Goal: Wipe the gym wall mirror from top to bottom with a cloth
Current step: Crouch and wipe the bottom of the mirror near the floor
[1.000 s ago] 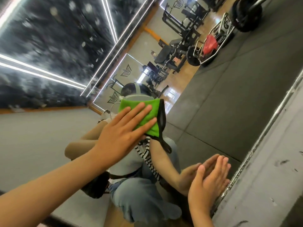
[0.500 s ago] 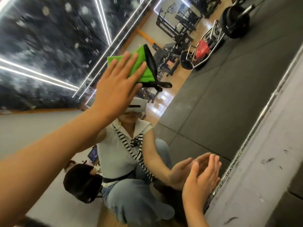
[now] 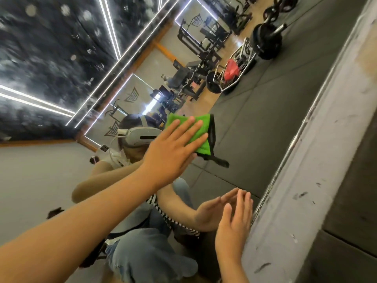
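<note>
Two hands meet the mirror (image 3: 255, 119): your left hand (image 3: 171, 158), fingers straight, presses the green cloth (image 3: 203, 147) flat against it; your right hand (image 3: 232, 227) braces, open-palmed. Press evenly, overlapping strokes downward.

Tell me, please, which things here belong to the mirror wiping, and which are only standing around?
Belong to the job:
green cloth, pressed flat by the left hand; mirror; right hand, flat on the glass near its edge.

Only standing around, seen as reflections:
weight plates; red bag; gym machines.
</note>
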The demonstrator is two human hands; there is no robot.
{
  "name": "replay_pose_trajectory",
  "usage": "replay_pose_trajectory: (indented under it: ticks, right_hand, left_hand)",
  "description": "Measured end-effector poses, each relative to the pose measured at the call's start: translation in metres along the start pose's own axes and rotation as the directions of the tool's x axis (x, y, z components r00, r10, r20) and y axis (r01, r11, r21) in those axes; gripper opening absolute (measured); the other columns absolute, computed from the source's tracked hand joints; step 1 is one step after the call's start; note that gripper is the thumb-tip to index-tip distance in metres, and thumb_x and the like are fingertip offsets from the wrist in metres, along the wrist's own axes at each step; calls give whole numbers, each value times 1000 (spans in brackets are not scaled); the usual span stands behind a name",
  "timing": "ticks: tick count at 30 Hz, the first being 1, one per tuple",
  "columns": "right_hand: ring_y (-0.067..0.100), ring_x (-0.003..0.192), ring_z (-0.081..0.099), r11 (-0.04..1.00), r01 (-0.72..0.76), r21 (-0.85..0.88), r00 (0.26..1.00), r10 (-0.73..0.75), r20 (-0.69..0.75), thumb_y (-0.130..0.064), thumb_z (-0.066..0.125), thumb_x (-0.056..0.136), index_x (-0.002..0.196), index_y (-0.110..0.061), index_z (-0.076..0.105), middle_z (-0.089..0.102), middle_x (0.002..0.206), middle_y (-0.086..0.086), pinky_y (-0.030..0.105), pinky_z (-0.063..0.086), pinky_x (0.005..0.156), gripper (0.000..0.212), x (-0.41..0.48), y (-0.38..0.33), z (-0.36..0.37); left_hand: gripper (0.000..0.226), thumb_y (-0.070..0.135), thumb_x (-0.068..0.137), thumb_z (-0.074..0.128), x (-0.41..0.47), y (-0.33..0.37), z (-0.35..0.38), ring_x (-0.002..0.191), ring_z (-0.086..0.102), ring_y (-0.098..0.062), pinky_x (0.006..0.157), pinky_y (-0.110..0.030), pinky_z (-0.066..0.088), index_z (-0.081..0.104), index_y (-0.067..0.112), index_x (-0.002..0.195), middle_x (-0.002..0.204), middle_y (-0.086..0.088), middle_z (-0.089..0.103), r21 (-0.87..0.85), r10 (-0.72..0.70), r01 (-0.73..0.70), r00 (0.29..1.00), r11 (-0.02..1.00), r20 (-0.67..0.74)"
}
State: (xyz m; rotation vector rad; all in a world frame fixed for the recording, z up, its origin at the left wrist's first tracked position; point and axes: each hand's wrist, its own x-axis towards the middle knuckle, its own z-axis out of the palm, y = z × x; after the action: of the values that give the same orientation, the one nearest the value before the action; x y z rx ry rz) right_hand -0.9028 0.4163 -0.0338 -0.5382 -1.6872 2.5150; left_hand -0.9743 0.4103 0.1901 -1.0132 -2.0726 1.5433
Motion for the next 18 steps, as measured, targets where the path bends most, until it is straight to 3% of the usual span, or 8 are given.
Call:
replay_pose_trajectory:
  ticks: [4,6,8,9,13,15,18]
  right_hand:
    - [-2,143,-6,999,13,51,1000,-14,17,-25,38,105,149,-37,14,0,156,-21,23,-6,114,52,1,1,-6]
    - [-6,140,-6,997,4,78,999,-7,37,-24,35,106,145,-40,8,-1,153,-25,24,-2,116,51,2,3,-7]
    - [-6,142,-4,997,18,68,999,-22,48,-26,32,106,145,-41,9,3,154,-25,25,2,118,48,3,8,-9]
    - [-4,145,0,997,27,72,998,-31,47,-26,32,106,147,-40,13,7,155,-25,26,4,119,48,4,11,-10]
    - [6,145,26,974,19,224,1000,-20,2,-9,38,104,146,-37,36,32,150,-21,36,23,121,50,14,22,-18]
    - [12,140,36,966,-42,255,995,63,-76,-7,41,103,140,-42,42,41,149,-13,38,33,116,51,19,27,-27]
    - [16,140,36,967,-93,237,948,158,-275,-15,38,105,145,-35,41,39,151,-6,39,34,112,45,24,29,-50]
  left_hand:
    - [51,32,93,58,-19,58,22,144,40,-27,119,-45,19,55,22,143,153,-9,45,-19,282,-281,956,959,76]
    - [51,31,92,56,-7,60,26,142,43,-26,117,-44,22,56,21,142,151,-8,48,36,249,-249,968,968,19]
    - [52,30,93,43,4,64,29,142,43,-27,117,-44,22,54,20,142,151,-10,48,20,118,-118,993,993,-14]
    - [52,31,94,46,5,71,33,143,40,-27,118,-45,21,52,20,144,153,-10,46,11,85,-85,996,996,-17]
    - [63,41,84,73,-17,117,51,145,38,-26,120,-46,18,55,22,142,154,-7,44,-59,276,-272,958,961,80]
    - [58,41,89,65,-20,123,55,145,37,-24,123,-48,16,54,24,143,155,-5,43,-41,351,-348,930,936,112]
    - [55,37,95,30,-10,132,59,147,34,-23,124,-46,13,51,26,145,157,-4,40,-58,340,-335,931,940,132]
